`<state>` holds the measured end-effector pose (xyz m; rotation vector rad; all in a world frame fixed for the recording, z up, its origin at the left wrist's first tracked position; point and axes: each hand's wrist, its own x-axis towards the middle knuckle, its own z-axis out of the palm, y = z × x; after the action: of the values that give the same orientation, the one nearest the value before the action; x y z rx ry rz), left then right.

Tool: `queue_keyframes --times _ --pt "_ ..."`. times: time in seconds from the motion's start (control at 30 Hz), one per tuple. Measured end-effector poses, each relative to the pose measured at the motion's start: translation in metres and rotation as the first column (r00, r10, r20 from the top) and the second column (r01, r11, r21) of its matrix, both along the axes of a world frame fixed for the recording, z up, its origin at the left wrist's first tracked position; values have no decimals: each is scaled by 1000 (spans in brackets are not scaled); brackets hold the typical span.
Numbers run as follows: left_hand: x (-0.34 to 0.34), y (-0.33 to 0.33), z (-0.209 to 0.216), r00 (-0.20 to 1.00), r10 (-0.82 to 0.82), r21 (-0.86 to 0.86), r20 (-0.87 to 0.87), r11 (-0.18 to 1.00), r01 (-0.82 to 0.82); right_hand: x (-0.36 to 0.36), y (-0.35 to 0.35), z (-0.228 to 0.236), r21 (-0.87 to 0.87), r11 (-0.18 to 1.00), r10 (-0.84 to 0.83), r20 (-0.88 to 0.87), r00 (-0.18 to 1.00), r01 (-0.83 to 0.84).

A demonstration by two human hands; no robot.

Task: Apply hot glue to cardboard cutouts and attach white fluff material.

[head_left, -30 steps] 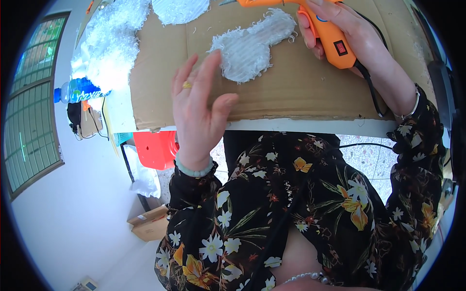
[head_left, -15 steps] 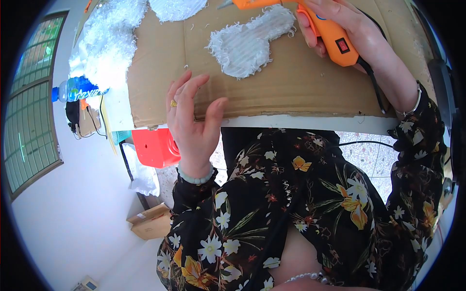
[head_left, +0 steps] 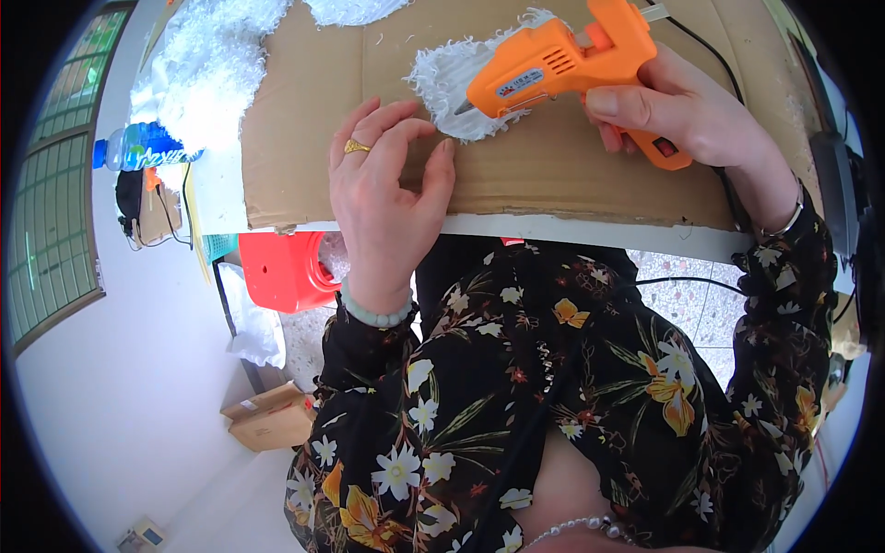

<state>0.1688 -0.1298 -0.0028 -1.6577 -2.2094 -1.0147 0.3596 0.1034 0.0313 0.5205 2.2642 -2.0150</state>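
Note:
My right hand [head_left: 678,111] is wrapped round the handle of an orange hot glue gun [head_left: 562,60]. A clear glue stick [head_left: 655,13] pokes out of its back end. The metal nozzle points down and left, over the near part of a white fluffy fabric piece [head_left: 442,78] with frayed edges. Whether the nozzle touches the fabric I cannot tell. My left hand [head_left: 387,180] is beside the piece's near left edge, fingers bent and apart, with nothing seen in it. The fabric lies on a brown cardboard sheet [head_left: 323,120] and is partly hidden by the gun.
A heap of white shaggy material [head_left: 217,69] lies at the far left, with another white piece [head_left: 355,7] at the far edge. A blue-labelled bottle [head_left: 147,146] is left of the heap. The gun's black cord [head_left: 714,60] runs along the right. Below the table is a red container [head_left: 281,269].
The glue gun has swung down, its nozzle now over the fabric piece instead of beyond it. My left hand has moved right and slightly farther, its fingers more bent.

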Motion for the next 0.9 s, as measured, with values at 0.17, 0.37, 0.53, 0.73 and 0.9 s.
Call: queue_keyframes --times 0.17,0.37,0.53,0.73,0.9 --pt "-1 -1 0 1000 15 -42 19 999 -14 -5 -6 -1 41 999 -14 -4 1000 14" --pt "-1 3 0 1000 5 -44 27 999 -4 -9 -12 1 100 994 -44 -26 999 46" --pt "-3 9 3 1000 -20 16 -15 1000 21 -10 -6 1 219 975 32 67 997 -46" --pt "-5 15 6 999 -36 -6 -11 999 36 -11 -14 7 237 971 0 93 996 -23" --pt "-9 22 6 997 -45 16 -70 999 46 -8 -12 5 260 965 5 87 996 -27"
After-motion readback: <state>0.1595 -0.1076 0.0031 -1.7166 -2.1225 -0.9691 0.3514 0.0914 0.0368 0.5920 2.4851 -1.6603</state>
